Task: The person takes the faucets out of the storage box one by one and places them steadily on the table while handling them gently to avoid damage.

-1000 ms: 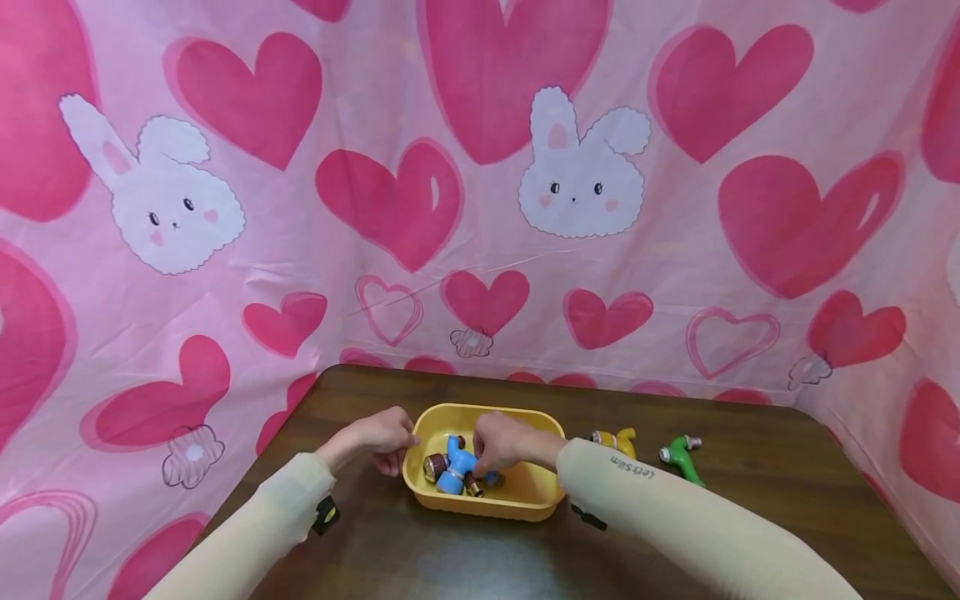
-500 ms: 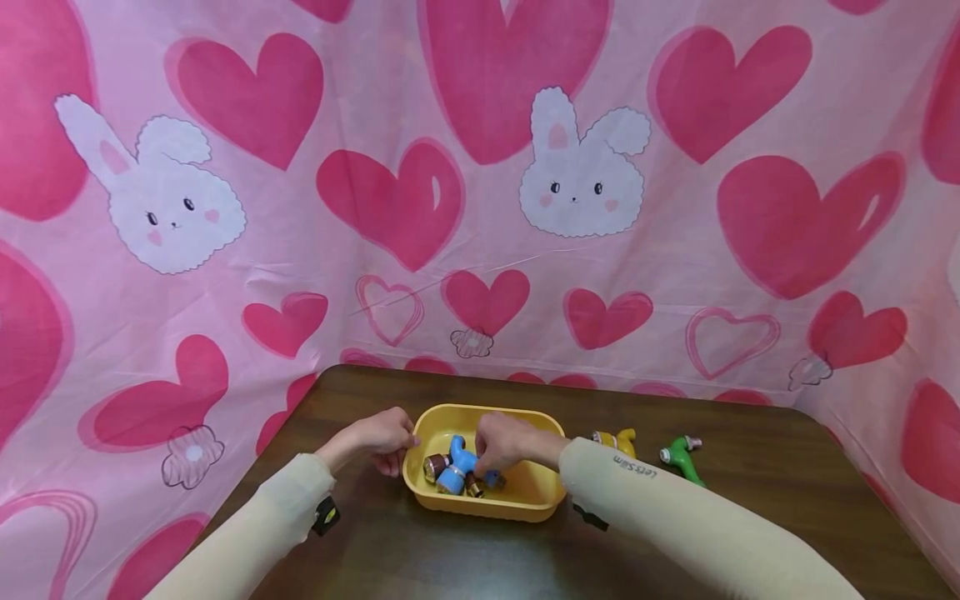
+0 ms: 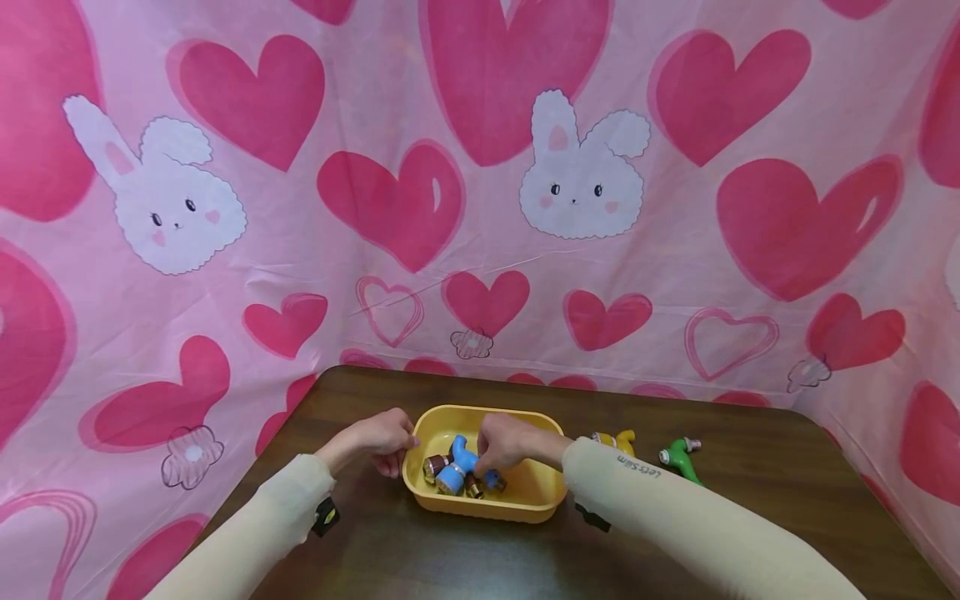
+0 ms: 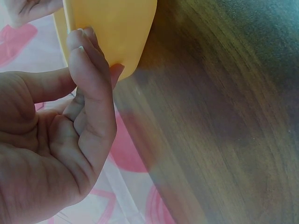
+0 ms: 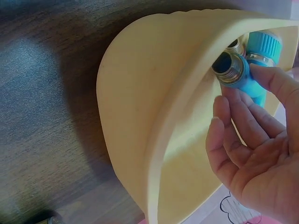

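Observation:
A yellow plastic basin (image 3: pixel 491 510) stands on the table. My left hand (image 3: pixel 386 442) pinches its left rim between thumb and fingers; in the left wrist view the left hand (image 4: pixel 88 116) has its fingers against the yellow wall. Inside the basin, my right hand (image 3: pixel 506 442) holds a blue faucet (image 3: pixel 456 475) with thumb and fingertips. The right wrist view shows the blue faucet (image 5: pixel 252 86) with a threaded metal end and a ribbed blue knob beside the thumb. A brown faucet (image 3: pixel 435 467) lies partly hidden beneath the blue one.
To the right of the basin, a yellow faucet (image 3: pixel 621 442) lies partly behind the right sleeve, and a green faucet (image 3: pixel 681 458) lies farther right. The brown wooden table (image 3: pixel 360 533) meets a pink heart-print cloth (image 3: pixel 480 250) at its back and sides.
The blue faucet has turned slightly in my right hand, its curved spout now showing above the body. My left hand has stayed on the basin's rim.

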Tool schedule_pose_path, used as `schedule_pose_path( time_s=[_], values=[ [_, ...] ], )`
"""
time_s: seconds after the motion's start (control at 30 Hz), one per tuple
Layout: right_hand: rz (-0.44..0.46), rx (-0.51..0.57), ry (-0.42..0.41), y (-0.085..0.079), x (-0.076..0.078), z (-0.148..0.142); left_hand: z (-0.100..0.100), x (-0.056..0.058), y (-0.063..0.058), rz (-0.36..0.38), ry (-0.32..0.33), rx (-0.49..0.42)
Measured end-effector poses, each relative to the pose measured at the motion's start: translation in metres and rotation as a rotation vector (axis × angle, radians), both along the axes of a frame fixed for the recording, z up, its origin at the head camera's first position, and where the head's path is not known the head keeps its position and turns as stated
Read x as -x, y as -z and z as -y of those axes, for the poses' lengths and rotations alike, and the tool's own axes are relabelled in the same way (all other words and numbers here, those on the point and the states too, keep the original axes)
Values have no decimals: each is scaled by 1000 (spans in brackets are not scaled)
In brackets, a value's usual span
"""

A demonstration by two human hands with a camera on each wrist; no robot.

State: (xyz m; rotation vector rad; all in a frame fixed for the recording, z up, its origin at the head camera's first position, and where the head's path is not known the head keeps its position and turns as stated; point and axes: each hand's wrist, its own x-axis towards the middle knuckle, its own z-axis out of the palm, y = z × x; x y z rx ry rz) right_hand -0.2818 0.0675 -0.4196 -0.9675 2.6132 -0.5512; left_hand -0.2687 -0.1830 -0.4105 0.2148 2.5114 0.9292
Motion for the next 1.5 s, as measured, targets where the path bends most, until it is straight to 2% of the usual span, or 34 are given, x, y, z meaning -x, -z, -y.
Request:
schedule_pose_path(
  time_s=[0.37,0.67,0.83,0.97,1.27,1.5],
  values=[
    [57,80,0,-4,-2,-3,0,-1,-1,-4,-3,-4],
    [76,93,12,-8,-3,-6,0,0,-2,-1,6,-9],
    [54,83,-8,-11,0,-8,0,1,-3,6,5,0],
    [82,75,20,-19,-3,-7,0,2,-3,10,4,5],
    [93,68,86,-23,-4,-9,0,4,0,5,-2,10],
    [101,85,97,-25,-7,-13,0,3,0,8,-8,14]
  ],
)
